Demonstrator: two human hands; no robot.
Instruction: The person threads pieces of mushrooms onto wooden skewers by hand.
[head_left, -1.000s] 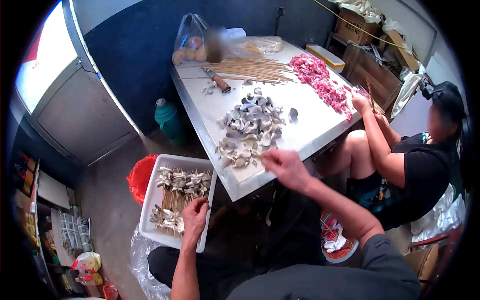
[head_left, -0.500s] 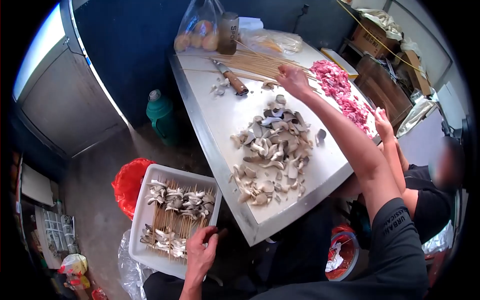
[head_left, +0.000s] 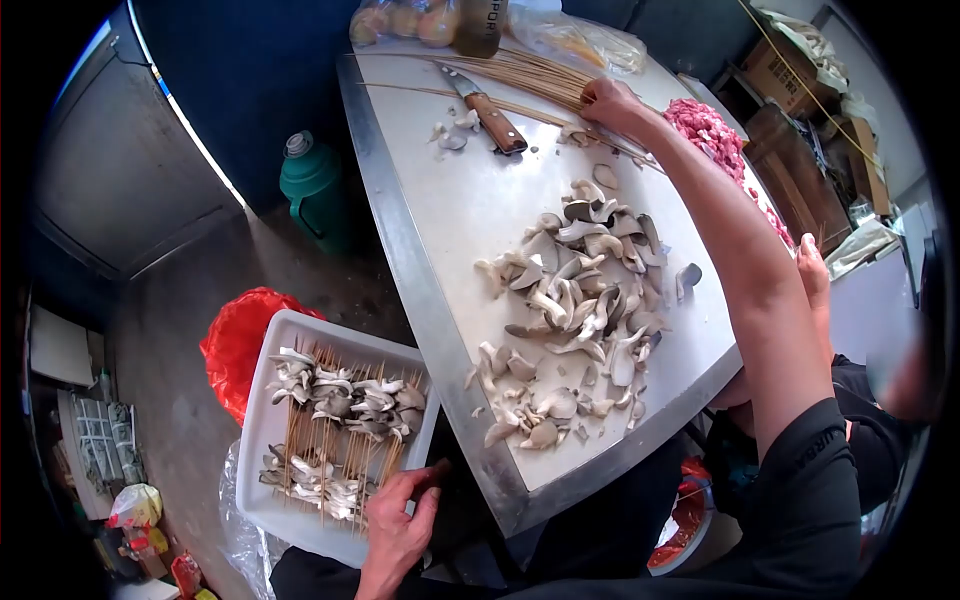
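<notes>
On the far part of the table my right hand (head_left: 612, 105) has its fingers closed on bamboo skewers (head_left: 535, 72) in a loose spread-out bundle; how many it grips is hidden. My left hand (head_left: 400, 515) is low down beside the near right corner of a white tray (head_left: 250, 470), fingers curled; what they hold, if anything, does not show. Inside the tray lie two rows of skewered oyster mushrooms (head_left: 345, 395). A pile of loose oyster mushrooms (head_left: 580, 290) covers the table's middle. Left of my right hand lies a wooden-handled knife (head_left: 495, 120).
Chopped raw meat (head_left: 705, 135) lies along the table's right side, near another person's hand (head_left: 815, 275). A jar (head_left: 482, 25) and plastic bags (head_left: 580, 38) stand at the back. On the floor are a green thermos (head_left: 312, 190) and a red-lined bin (head_left: 235, 345).
My right hand has shifted slightly and now has its fingers down on the skewers. The view has tilted downward, while my left hand stays beside the tray.
</notes>
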